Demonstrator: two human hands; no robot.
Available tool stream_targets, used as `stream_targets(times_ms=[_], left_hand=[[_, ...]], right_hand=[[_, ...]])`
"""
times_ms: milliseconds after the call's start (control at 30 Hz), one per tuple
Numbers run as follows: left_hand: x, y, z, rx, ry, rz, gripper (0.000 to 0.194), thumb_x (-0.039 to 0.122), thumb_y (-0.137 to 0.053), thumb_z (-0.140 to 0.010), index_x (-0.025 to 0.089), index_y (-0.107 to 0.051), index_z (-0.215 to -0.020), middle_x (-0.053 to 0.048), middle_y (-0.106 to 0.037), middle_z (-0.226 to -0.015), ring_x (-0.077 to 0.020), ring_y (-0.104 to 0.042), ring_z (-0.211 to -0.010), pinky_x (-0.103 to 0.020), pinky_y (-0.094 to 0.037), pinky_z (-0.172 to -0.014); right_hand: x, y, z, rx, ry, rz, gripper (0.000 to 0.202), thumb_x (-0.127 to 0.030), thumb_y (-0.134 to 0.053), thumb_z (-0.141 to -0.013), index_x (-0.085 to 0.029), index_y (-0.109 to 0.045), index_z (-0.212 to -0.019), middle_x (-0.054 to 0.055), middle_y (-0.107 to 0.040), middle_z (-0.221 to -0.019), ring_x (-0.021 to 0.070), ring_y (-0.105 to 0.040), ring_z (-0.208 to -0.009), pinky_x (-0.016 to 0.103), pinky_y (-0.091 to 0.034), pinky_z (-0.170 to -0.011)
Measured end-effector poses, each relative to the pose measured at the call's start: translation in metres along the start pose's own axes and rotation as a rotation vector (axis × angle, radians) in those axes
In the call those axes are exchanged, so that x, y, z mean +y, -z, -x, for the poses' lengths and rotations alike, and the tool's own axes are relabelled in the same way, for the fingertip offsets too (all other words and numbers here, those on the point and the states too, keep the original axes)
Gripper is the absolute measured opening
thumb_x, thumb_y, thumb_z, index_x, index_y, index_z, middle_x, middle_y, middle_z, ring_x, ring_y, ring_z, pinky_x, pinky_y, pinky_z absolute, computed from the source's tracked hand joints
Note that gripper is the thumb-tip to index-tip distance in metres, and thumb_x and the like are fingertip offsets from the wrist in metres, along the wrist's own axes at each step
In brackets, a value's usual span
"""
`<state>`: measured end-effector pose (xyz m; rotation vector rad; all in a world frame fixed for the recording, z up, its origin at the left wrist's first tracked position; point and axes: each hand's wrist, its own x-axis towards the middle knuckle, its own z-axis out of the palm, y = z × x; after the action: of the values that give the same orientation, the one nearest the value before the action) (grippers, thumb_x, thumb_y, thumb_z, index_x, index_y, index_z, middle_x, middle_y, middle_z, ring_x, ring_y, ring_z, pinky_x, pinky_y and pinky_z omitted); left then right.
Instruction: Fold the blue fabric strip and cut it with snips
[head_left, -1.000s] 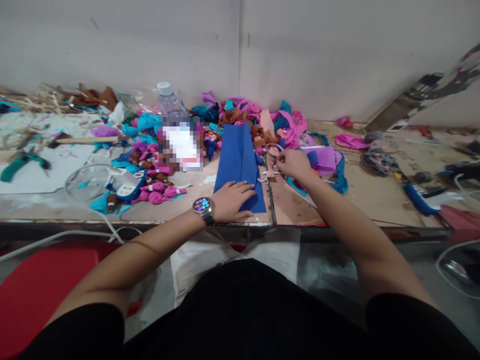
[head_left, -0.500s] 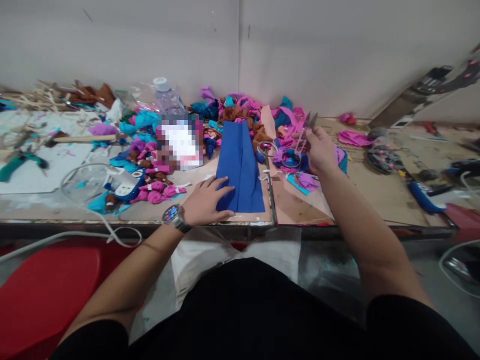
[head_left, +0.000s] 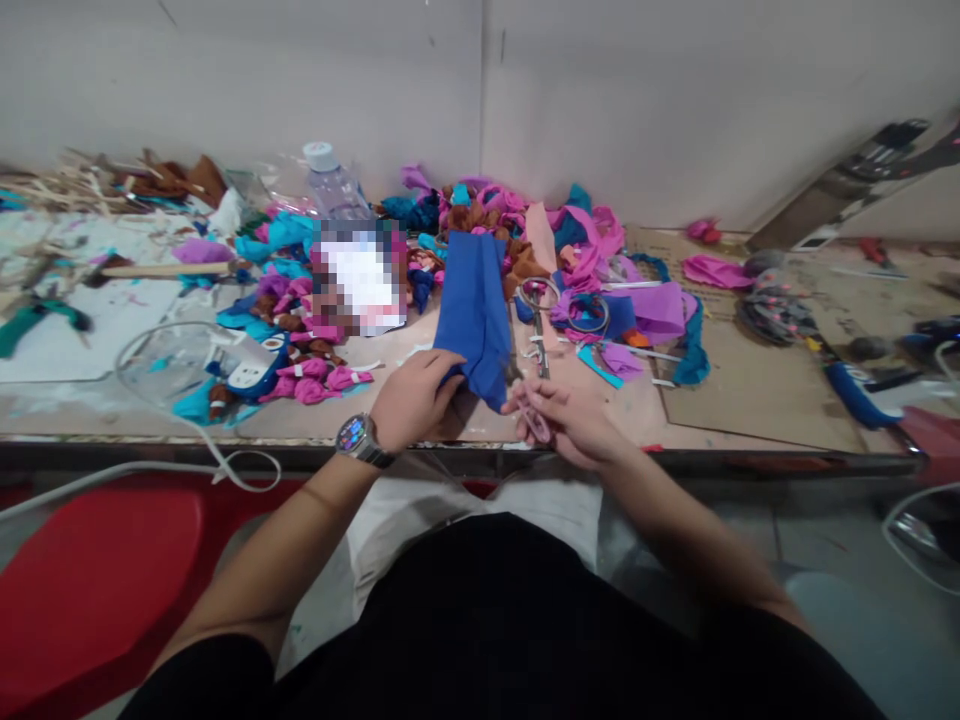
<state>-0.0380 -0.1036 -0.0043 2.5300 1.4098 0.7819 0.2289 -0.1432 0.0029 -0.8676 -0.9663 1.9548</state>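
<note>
A strip of blue fabric (head_left: 472,310) lies lengthwise on the table in front of me, its near end lifted and creased. My left hand (head_left: 420,395), with a watch on the wrist, pinches the near left corner of that fabric. Scissors with pinkish handles (head_left: 536,420) are in my right hand (head_left: 566,420), at the fabric's near right corner. Their blades are blurred and point away from me, so I cannot tell whether they touch the cloth.
Bundles of coloured cloth (head_left: 319,380) lie to the left, with a clear bottle (head_left: 335,190) behind. Metal rings (head_left: 589,315) and purple cloth (head_left: 656,308) are at the right. Green-handled pliers (head_left: 26,322) rest far left. A red stool (head_left: 97,590) stands below the table.
My right hand has brought the scissors from the back right pile down to the fabric's near edge. My left hand has gone from lying flat on the fabric to lifting its corner.
</note>
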Motion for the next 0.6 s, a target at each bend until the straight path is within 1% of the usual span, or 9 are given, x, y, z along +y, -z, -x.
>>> stream_targets(times_ms=[100,133,233,267,333,400,467,533,600], left_hand=[[0.003,-0.001,-0.002,0.042,-0.008,0.062,0.030,0.031,-0.057,-0.105,0.019,-0.066,-0.131,-0.011,-0.074,-0.125,-0.0263,-0.069,-0.117,-0.042,-0.056,-0.104],[0.004,-0.002,-0.001,0.047,-0.025,0.083,0.033,0.033,-0.059,-0.104,0.019,-0.065,-0.134,-0.011,-0.074,-0.127,-0.0264,-0.069,-0.119,-0.043,-0.056,-0.106],[0.005,-0.004,0.001,0.029,-0.111,0.122,0.047,0.034,-0.070,-0.098,0.020,-0.061,-0.142,-0.013,-0.071,-0.133,-0.0285,-0.066,-0.124,-0.046,-0.055,-0.109],[0.005,-0.005,0.002,0.015,-0.139,0.127,0.051,0.031,-0.072,-0.096,0.020,-0.060,-0.144,-0.014,-0.069,-0.135,-0.0294,-0.065,-0.126,-0.048,-0.055,-0.111],[0.005,-0.006,0.005,-0.008,-0.185,0.131,0.052,0.023,-0.073,-0.093,0.022,-0.061,-0.144,-0.014,-0.067,-0.139,-0.0302,-0.063,-0.129,-0.052,-0.053,-0.113],[0.004,-0.007,0.005,-0.007,-0.216,0.125,0.048,0.016,-0.070,-0.092,0.024,-0.066,-0.140,-0.013,-0.067,-0.139,-0.0300,-0.061,-0.130,-0.054,-0.053,-0.113],[0.005,-0.008,0.005,0.027,-0.223,0.105,0.041,0.013,-0.068,-0.092,0.024,-0.072,-0.131,-0.011,-0.070,-0.135,-0.0295,-0.062,-0.128,-0.055,-0.053,-0.113],[0.006,-0.010,0.004,0.079,-0.212,0.086,0.031,0.016,-0.069,-0.093,0.022,-0.076,-0.123,-0.011,-0.072,-0.130,-0.0294,-0.062,-0.125,-0.055,-0.053,-0.113],[0.008,-0.011,0.003,0.125,-0.190,0.079,0.024,0.023,-0.071,-0.094,0.022,-0.077,-0.117,-0.010,-0.074,-0.126,-0.0296,-0.063,-0.124,-0.055,-0.053,-0.113]], right_hand=[[0.028,-0.019,0.017,-0.104,-0.079,-0.121,0.034,-0.042,-0.085,-0.089,-0.016,-0.073,-0.108,0.008,-0.079,-0.107,0.0140,-0.077,-0.069,0.021,-0.057,-0.055],[0.036,-0.025,0.022,-0.110,-0.087,-0.159,0.035,-0.041,-0.085,-0.088,-0.016,-0.073,-0.111,0.008,-0.079,-0.109,0.0151,-0.079,-0.072,0.022,-0.059,-0.058],[0.053,-0.042,0.036,-0.036,-0.052,-0.304,0.038,-0.045,-0.082,-0.092,-0.015,-0.074,-0.112,0.012,-0.080,-0.111,0.0175,-0.081,-0.082,0.025,-0.062,-0.070],[0.057,-0.045,0.039,-0.004,-0.043,-0.333,0.039,-0.048,-0.079,-0.094,-0.014,-0.074,-0.113,0.014,-0.080,-0.112,0.0184,-0.081,-0.087,0.025,-0.062,-0.072],[0.062,-0.050,0.046,0.046,-0.007,-0.363,0.037,-0.043,-0.084,-0.091,-0.015,-0.073,-0.113,0.012,-0.081,-0.114,0.0170,-0.080,-0.088,0.023,-0.060,-0.073],[0.065,-0.051,0.051,0.079,-0.002,-0.376,0.036,-0.040,-0.087,-0.088,-0.018,-0.069,-0.110,0.010,-0.081,-0.111,0.0153,-0.080,-0.084,0.021,-0.059,-0.069],[0.067,-0.052,0.054,0.112,-0.008,-0.377,0.039,-0.039,-0.087,-0.088,-0.021,-0.063,-0.114,0.007,-0.082,-0.105,0.0146,-0.078,-0.076,0.020,-0.057,-0.061],[0.069,-0.052,0.055,0.145,-0.023,-0.369,0.045,-0.040,-0.084,-0.090,-0.023,-0.059,-0.124,0.006,-0.081,-0.101,0.0153,-0.078,-0.072,0.021,-0.056,-0.056],[0.072,-0.054,0.056,0.149,-0.058,-0.361,0.050,-0.040,-0.082,-0.092,-0.022,-0.057,-0.131,0.005,-0.080,-0.100,0.0160,-0.078,-0.073,0.022,-0.058,-0.056]])
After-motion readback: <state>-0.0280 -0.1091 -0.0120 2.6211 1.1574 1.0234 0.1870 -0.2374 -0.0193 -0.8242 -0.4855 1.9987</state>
